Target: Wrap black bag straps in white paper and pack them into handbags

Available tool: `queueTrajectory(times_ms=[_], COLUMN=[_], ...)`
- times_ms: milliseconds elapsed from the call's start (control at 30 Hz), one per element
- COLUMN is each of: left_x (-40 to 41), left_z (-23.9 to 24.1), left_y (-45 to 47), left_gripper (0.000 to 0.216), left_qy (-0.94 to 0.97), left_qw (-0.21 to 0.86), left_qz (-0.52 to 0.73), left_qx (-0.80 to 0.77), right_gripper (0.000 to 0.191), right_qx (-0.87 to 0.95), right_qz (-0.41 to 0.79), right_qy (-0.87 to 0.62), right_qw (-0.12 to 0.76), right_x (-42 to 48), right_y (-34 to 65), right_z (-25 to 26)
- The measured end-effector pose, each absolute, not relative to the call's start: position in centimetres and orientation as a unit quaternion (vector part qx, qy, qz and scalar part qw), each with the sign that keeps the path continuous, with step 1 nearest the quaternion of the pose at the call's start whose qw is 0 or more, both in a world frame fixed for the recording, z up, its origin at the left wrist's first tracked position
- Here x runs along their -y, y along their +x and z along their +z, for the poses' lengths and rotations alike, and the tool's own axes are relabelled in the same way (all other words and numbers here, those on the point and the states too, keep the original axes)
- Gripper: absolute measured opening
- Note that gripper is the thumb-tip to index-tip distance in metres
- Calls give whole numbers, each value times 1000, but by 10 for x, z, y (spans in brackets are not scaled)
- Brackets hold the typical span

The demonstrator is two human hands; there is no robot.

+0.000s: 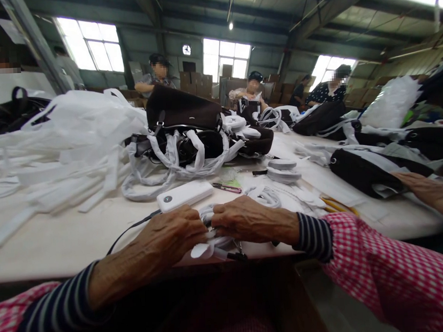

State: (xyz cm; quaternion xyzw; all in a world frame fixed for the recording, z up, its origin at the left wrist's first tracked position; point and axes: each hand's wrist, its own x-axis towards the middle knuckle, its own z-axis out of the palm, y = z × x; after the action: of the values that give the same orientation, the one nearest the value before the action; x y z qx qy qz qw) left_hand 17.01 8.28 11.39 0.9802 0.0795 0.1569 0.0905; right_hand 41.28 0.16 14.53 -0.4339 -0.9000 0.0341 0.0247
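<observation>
At the table's near edge, my left hand (pixel 175 231) and my right hand (pixel 246 219) meet with bent fingers. Both are closed on a white-wrapped strap (pixel 207 214). The fingertips hide the exact spot they pinch. Below my fingers a white rounded tab (pixel 200 251) sticks out, and a dark end with a metal clip (pixel 239 253) hangs by the table edge. Just beyond my hands lie a white power bank (pixel 186 195) with a black cord, pink thread snips (pixel 227 188) and a loose white coil (pixel 269 197).
Black bags (pixel 189 108) with white-wrapped handles are piled ahead. White foam strips (pixel 68 187) cover the left side. Rolled white straps (pixel 283 171) and a yellow-handled tool (pixel 338 205) lie to the right. Another person's hand (pixel 426 189) touches a black bag (pixel 372 171). Several people work beyond.
</observation>
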Motion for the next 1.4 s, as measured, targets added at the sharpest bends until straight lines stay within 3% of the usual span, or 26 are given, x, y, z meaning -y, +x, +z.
queueTrajectory(times_ms=[333, 533, 733, 967, 1167, 1267, 1400], left_x=[-79, -76, -70, -71, -68, -68, -75], left_z=[120, 130, 130, 147, 151, 148, 144], left_y=[171, 176, 167, 177, 189, 190, 188], left_gripper=[15, 24, 16, 25, 31, 31, 31], left_qy=[979, 981, 974, 992, 978, 985, 977], left_qw=[73, 86, 114, -9, -162, -110, 57], left_qz=[171, 166, 189, 89, 117, 99, 145], left_qx=[-85, -45, -59, -87, -66, -90, -148], right_gripper=[6, 16, 34, 35, 35, 33, 29], right_qx=[902, 890, 865, 850, 865, 871, 870], right_qz=[-9, 83, 178, 155, 117, 110, 109], right_qy=[-430, -443, -459, -494, -475, -463, -462], right_qw=[43, 66, 92, 103, 116, 124, 134], right_x=[18, 19, -1, 3, 9, 9, 9], right_y=[417, 421, 422, 414, 416, 416, 417], right_z=[137, 144, 147, 146, 139, 137, 134])
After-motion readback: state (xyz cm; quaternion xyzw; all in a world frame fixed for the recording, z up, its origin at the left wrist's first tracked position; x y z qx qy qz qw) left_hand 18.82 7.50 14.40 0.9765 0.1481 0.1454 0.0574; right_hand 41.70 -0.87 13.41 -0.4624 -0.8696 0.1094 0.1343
